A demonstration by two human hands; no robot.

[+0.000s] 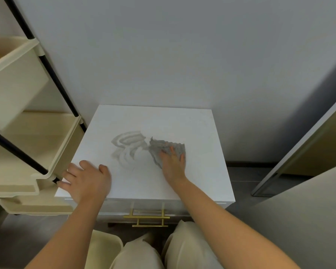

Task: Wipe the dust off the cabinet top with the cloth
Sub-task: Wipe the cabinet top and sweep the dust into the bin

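Hand flat on cloth

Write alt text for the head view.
A right hand presses a grey cloth flat on a white cabinet top, beside grey dust streaks; the left hand rests on the front left corner.

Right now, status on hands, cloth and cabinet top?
Right hand flat on grey cloth, mid cabinet top. Left hand braced at front-left corner, empty. Grey dust streaks left of cloth. Nothing blocking.
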